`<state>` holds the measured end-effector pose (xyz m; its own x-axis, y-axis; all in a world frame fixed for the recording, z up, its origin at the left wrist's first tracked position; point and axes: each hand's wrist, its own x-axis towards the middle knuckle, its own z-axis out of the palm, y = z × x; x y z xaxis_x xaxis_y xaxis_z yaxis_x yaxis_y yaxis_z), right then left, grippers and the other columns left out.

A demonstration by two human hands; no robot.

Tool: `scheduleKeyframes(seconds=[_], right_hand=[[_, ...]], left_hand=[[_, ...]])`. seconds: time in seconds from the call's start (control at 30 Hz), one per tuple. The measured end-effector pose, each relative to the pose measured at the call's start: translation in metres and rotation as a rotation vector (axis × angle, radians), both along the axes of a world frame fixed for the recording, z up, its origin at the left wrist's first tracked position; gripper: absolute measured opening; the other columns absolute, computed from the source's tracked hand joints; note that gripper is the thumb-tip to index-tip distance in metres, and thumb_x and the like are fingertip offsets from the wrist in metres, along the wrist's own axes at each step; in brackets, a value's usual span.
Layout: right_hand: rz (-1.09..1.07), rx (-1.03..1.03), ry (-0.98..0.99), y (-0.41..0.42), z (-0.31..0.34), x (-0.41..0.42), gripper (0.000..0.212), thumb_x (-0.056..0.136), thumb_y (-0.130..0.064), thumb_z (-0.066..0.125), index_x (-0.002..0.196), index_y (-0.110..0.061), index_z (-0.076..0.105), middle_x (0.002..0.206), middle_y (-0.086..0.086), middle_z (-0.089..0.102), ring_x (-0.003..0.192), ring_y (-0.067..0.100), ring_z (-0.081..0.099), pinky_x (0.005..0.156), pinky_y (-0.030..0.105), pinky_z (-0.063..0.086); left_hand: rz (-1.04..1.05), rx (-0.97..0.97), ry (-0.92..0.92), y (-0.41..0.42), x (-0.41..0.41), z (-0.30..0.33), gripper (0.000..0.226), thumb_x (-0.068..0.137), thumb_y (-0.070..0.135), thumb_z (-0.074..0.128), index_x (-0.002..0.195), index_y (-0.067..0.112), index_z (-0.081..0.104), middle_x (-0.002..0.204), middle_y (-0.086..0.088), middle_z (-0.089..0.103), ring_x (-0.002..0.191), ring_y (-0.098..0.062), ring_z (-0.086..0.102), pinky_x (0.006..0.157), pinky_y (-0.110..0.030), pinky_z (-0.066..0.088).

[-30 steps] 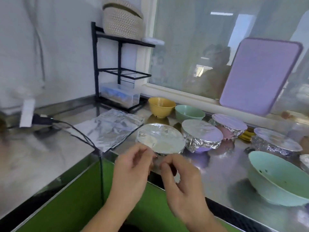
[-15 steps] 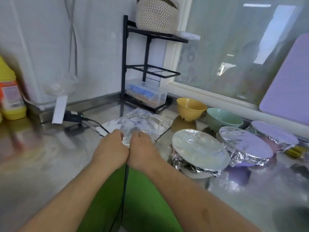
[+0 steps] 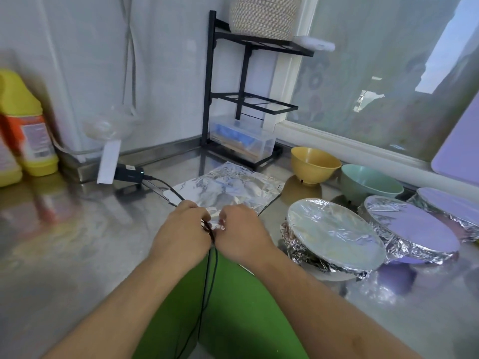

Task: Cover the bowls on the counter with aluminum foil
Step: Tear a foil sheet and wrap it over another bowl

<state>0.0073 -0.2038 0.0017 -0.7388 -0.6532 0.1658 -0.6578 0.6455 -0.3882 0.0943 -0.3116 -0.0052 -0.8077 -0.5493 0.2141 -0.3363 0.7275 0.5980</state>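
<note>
A crinkled sheet of aluminum foil [image 3: 228, 187] lies flat on the steel counter [image 3: 77, 242]. My left hand [image 3: 181, 231] and my right hand [image 3: 241, 231] sit side by side at its near edge, fingers curled and pinching the foil's corner. To the right stand three bowls wrapped in foil: the nearest [image 3: 334, 234], a second [image 3: 412, 229] and a third [image 3: 451, 206] at the frame edge. Behind them are an uncovered yellow bowl [image 3: 315, 164] and an uncovered green bowl [image 3: 368, 182].
A black cable [image 3: 155, 180] runs from a charger [image 3: 128, 173] across the counter, past my left hand and over the edge. A black rack [image 3: 243, 99] with a clear box stands at the back. A yellow bottle [image 3: 26, 125] stands at left. A purple board [image 3: 461, 141] leans on the window.
My hands left the front of the nearest covered bowl, moved left to the flat foil sheet and took hold of its near edge. The view swung left.
</note>
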Motion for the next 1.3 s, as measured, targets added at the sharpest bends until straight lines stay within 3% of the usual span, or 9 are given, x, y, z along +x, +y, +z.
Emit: scheduleKeyframes(seconds=[0.2,0.4,0.5,0.63,0.73,0.83,0.97,1.17,1.3], right_hand=[[0.019,0.005,-0.002,0.007,0.0,0.002,0.025,0.087,-0.021,0.073,0.111,-0.014,0.068,0.112,0.004,0.064,0.102,0.025,0.061,0.086,0.043,0.059],[-0.013,-0.046,-0.018,0.011,0.002,0.002,0.017,0.093,-0.027,0.07,0.107,-0.017,0.07,0.111,0.001,0.065,0.1,0.024,0.063,0.084,0.041,0.059],[-0.009,-0.05,-0.018,0.011,0.003,0.001,0.017,0.094,-0.029,0.072,0.107,-0.019,0.07,0.113,0.0,0.064,0.101,0.023,0.062,0.085,0.04,0.057],[0.048,0.001,0.065,0.013,0.006,0.005,0.008,0.094,-0.021,0.068,0.101,-0.018,0.072,0.112,0.0,0.064,0.103,0.022,0.062,0.085,0.04,0.058],[0.061,0.071,0.128,0.013,0.009,0.009,0.013,0.096,-0.018,0.063,0.103,-0.011,0.071,0.111,0.006,0.063,0.101,0.028,0.062,0.081,0.041,0.057],[0.003,0.084,0.145,0.012,0.014,0.009,0.016,0.097,-0.017,0.062,0.107,-0.005,0.066,0.111,0.011,0.063,0.097,0.029,0.061,0.073,0.037,0.05],[-0.145,0.05,0.127,0.012,0.017,0.009,0.03,0.092,-0.007,0.065,0.121,-0.004,0.057,0.119,0.014,0.062,0.11,0.031,0.061,0.077,0.033,0.044],[-0.226,-0.037,0.079,0.009,0.019,0.008,0.033,0.089,-0.004,0.062,0.122,-0.003,0.053,0.121,0.015,0.061,0.11,0.033,0.061,0.076,0.032,0.043],[-0.267,-0.103,0.05,0.008,0.021,0.006,0.026,0.091,-0.007,0.059,0.116,-0.002,0.055,0.117,0.016,0.062,0.103,0.033,0.062,0.073,0.032,0.042]], left_hand=[[0.056,-0.09,-0.068,-0.007,0.005,0.007,0.029,0.081,0.004,0.057,0.091,0.027,0.07,0.114,0.007,0.052,0.11,-0.02,0.052,0.079,-0.034,0.048],[0.129,-0.129,-0.119,-0.011,0.011,0.014,0.023,0.084,0.006,0.055,0.085,0.024,0.07,0.11,0.003,0.054,0.109,-0.022,0.052,0.081,-0.039,0.053],[0.181,-0.188,-0.15,-0.012,0.014,0.018,0.017,0.084,0.004,0.053,0.084,0.011,0.068,0.1,-0.007,0.059,0.095,-0.026,0.056,0.07,-0.036,0.052],[0.238,-0.209,-0.15,-0.014,0.017,0.016,0.019,0.083,-0.002,0.052,0.067,0.008,0.048,0.08,-0.009,0.05,0.075,-0.026,0.052,0.051,-0.03,0.035],[0.103,-0.285,-0.13,-0.016,0.012,0.007,0.014,0.083,0.002,0.058,0.074,0.01,0.065,0.094,-0.005,0.057,0.1,-0.027,0.057,0.07,-0.037,0.051],[-0.024,-0.326,-0.109,-0.014,0.007,0.001,0.016,0.09,0.013,0.063,0.095,0.018,0.077,0.111,0.001,0.064,0.113,-0.024,0.055,0.09,-0.04,0.052],[-0.1,-0.332,-0.11,-0.009,0.001,-0.003,0.025,0.093,0.02,0.053,0.101,0.021,0.076,0.111,0.001,0.068,0.109,-0.024,0.057,0.094,-0.041,0.051],[-0.093,-0.273,-0.082,-0.007,0.003,-0.003,0.022,0.092,0.017,0.051,0.101,0.02,0.071,0.107,0.003,0.064,0.108,-0.024,0.058,0.089,-0.04,0.052],[-0.114,-0.24,0.041,-0.002,0.004,-0.003,0.039,0.091,0.009,0.054,0.124,0.02,0.071,0.125,0.004,0.065,0.123,-0.023,0.053,0.103,-0.037,0.047]])
